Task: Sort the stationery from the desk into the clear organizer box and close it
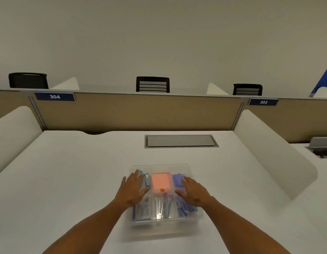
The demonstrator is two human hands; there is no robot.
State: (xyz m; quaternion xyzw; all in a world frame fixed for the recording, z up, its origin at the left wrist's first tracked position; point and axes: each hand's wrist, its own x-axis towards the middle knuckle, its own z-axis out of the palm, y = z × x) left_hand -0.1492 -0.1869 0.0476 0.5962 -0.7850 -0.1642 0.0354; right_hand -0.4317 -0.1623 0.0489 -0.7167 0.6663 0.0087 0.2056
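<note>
Box: clear organizer box (192, 219) sits at lower centre of the frame on the white desk (67, 171), its long axis running from the bottom edge up into the picture, wider end nearest you.
Lid: a clear lid appears to lie over the box already; whether it has latched you cannot tell from here.
Contents: an orange sticky-note pad (161, 182) in the middle, a blue-grey stapler (147, 182) to its left, purple items (177, 180) to its right, pens and clips (163, 206) toward the near end.
Left hand: your left hand (132, 191) lies flat on the left half of the top, fingers spread and extended, gripping nothing.
Right hand: your right hand (192, 192) lies flat on the right half, fingers likewise splayed, holding nothing.
Key relation: the box lies directly under both palms, one on each side of its long axis, neither nearer than the other, so the closing press looks like straight down and even.
Desk: no loose stationery shows on the surface, so sorting seems finished.
Surround: a grey cable hatch (181, 141) sits above centre, well apart from the box.
</note>
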